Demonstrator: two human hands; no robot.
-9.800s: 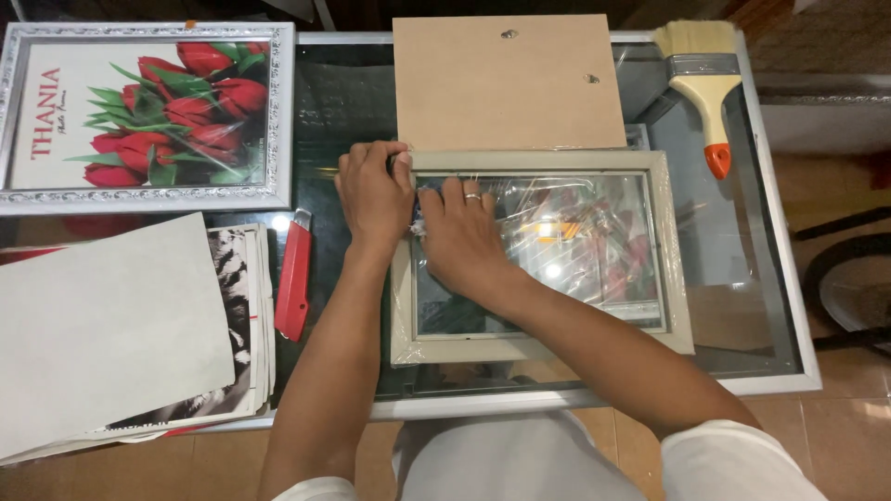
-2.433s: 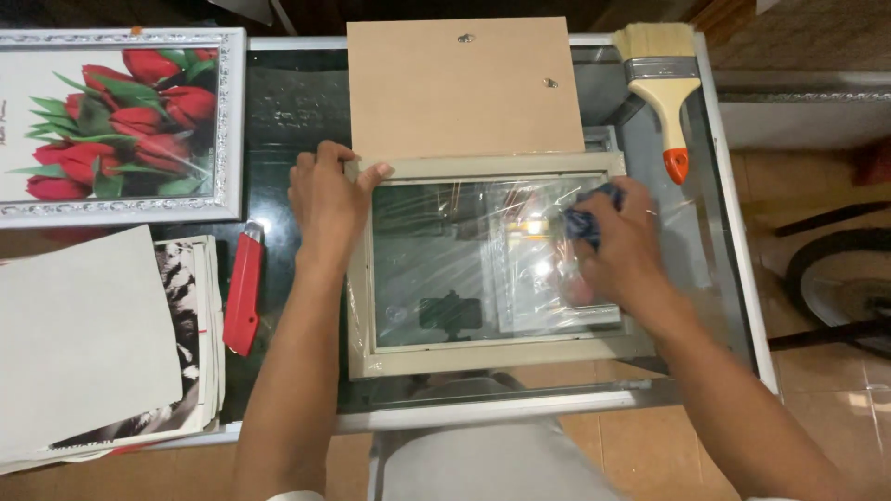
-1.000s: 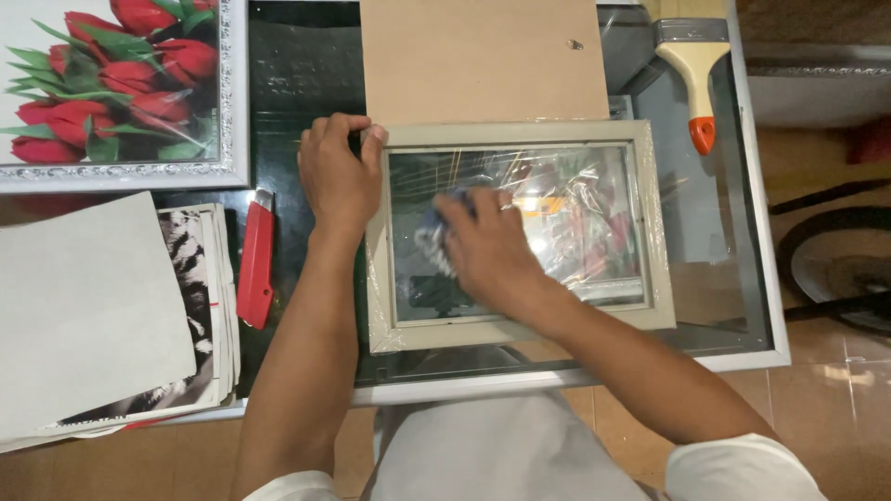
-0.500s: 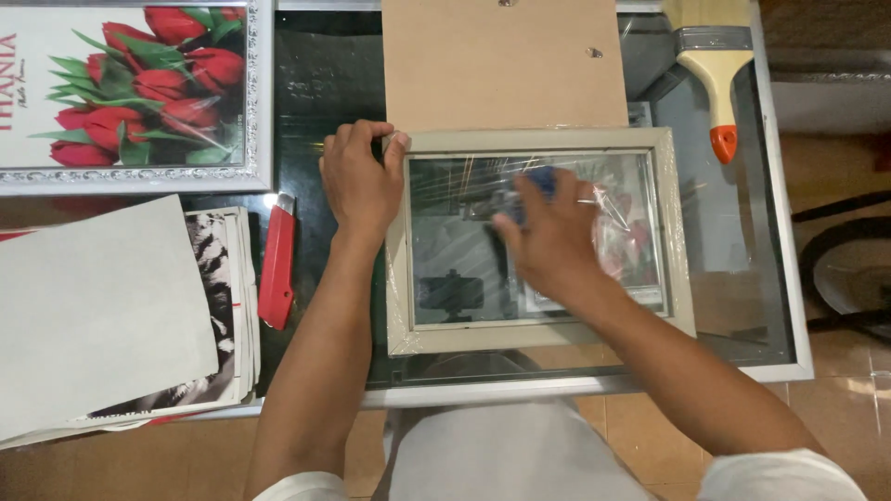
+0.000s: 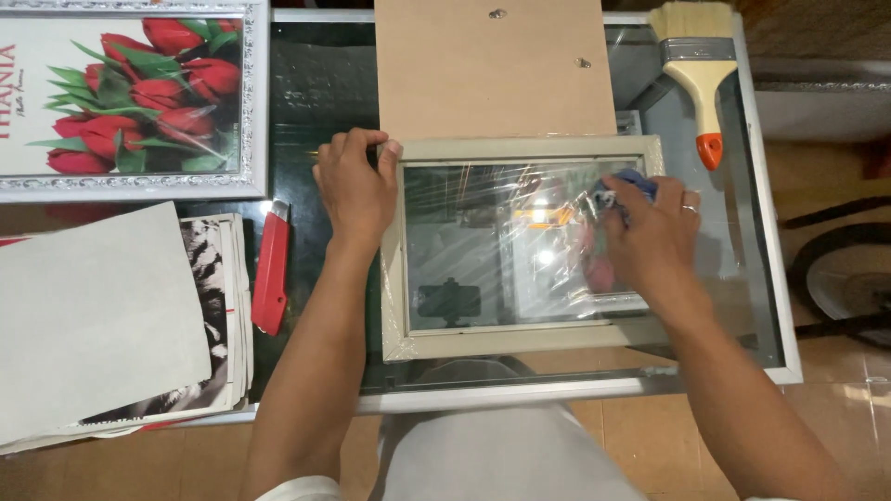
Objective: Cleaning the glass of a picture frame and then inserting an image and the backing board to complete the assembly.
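Observation:
A pale grey picture frame (image 5: 483,341) with a glass pane lies flat on the glass-topped table (image 5: 761,278). My left hand (image 5: 355,186) presses down on the frame's upper left corner. My right hand (image 5: 650,243) rests on the right part of the pane, fingers closed on a small blue cloth (image 5: 629,186) that touches the glass near the upper right corner. The glass shows streaks and reflected light.
A brown backing board (image 5: 492,70) lies just beyond the frame. A wide paintbrush (image 5: 698,65) sits at the back right. A red utility knife (image 5: 271,271) lies left of my left arm, beside a stack of prints (image 5: 102,315). A framed tulip picture (image 5: 130,97) is at the back left.
My right hand with the cloth has swept across the glass from the middle toward the upper right corner. My left hand has stayed on the frame's upper left corner.

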